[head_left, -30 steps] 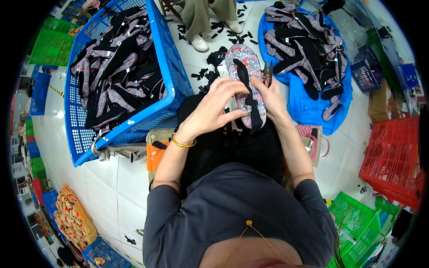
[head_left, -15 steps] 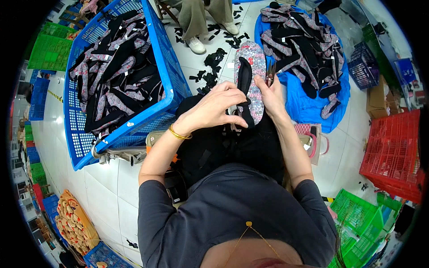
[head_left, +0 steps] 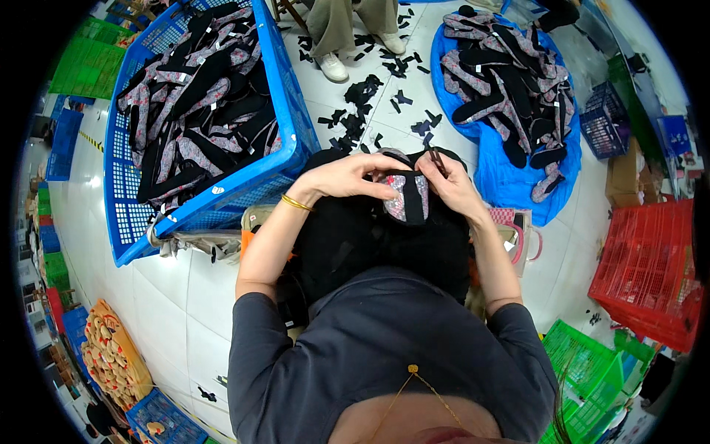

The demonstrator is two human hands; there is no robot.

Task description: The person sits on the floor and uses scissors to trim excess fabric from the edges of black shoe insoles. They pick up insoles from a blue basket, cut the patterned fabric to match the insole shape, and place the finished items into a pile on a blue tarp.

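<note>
Slipper [head_left: 405,198], grey and pink patterned with a black strip running down its face, sits between the two hands, above the person's lap [head_left: 347,229]. The left hand [head_left: 353,176] grasps it from the left, thumb laid on the patterned side and fingers over the far part, so that some of the slipper is hidden there. The right hand [head_left: 450,183] grips its right side near the top, and also has a pair of dark snips [head_left: 438,161] tucked in it, points toward the far side; how the fingers hold them is hard to see. The lap beneath is covered in black cloth. Around it spreads a floor of white tiles [head_left: 177,311], strewn on the far side with black scraps [head_left: 362,92]. Far left stands a large blue crate [head_left: 290,140] heaped with black and patterned pieces [head_left: 207,103]; far right, a blue sheet [head_left: 510,189] bears a similar pile [head_left: 510,89]. Straight ahead, beyond the scraps, are the trousers [head_left: 333,29] and pale shoes [head_left: 333,68] of another person. Red crates [head_left: 643,274] stand at the right, green crates [head_left: 584,362] at the near right, and an orange bag [head_left: 140,370] topped with small tan objects lies at the near left.
</note>
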